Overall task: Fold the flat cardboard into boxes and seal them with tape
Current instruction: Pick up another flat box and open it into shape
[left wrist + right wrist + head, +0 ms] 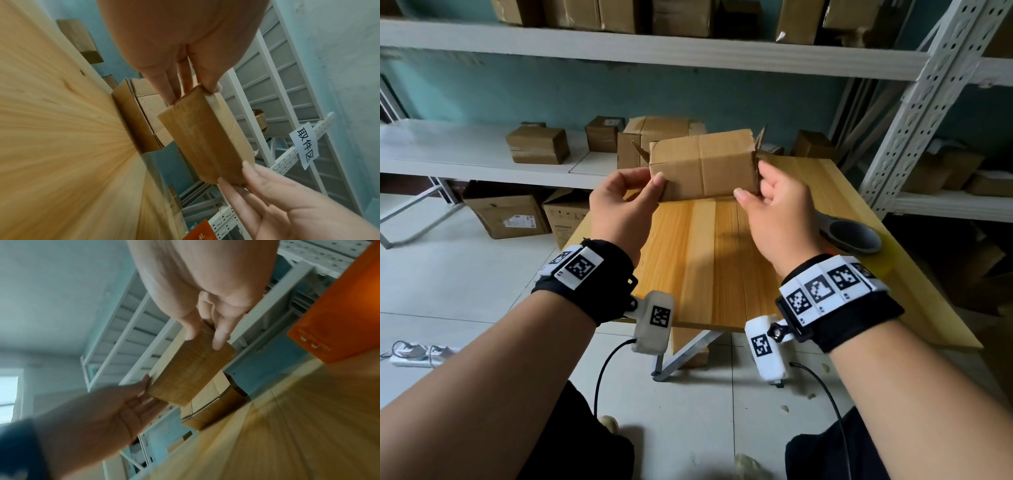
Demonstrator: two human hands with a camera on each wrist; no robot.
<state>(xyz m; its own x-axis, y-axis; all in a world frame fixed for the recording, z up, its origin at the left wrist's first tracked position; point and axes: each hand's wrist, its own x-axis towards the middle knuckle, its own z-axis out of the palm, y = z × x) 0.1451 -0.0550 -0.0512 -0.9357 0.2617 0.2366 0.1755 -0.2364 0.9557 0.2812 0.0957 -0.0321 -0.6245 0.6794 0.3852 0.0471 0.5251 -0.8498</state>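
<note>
I hold a small brown cardboard box [705, 164] in the air above the wooden table [709, 260], long side toward me. My left hand [650, 186] pinches its left end, thumb on the near face and fingers behind. At the right end my right hand [756, 186] grips it, thumb at the lower edge. Loose flaps stick out at both far corners. The left wrist view shows the box [205, 138] between the left hand [193, 92] and the right hand [236, 175]. In the right wrist view the right hand [205, 339] and left hand [144, 391] hold the box [191, 373].
A tape dispenser [854, 236] with a grey handle lies on the table's right side; its orange body [339, 313] shows in the right wrist view. A larger folded box [654, 137] stands at the table's far edge. Shelves [465, 154] with boxes run behind, a metal upright [914, 113] at right.
</note>
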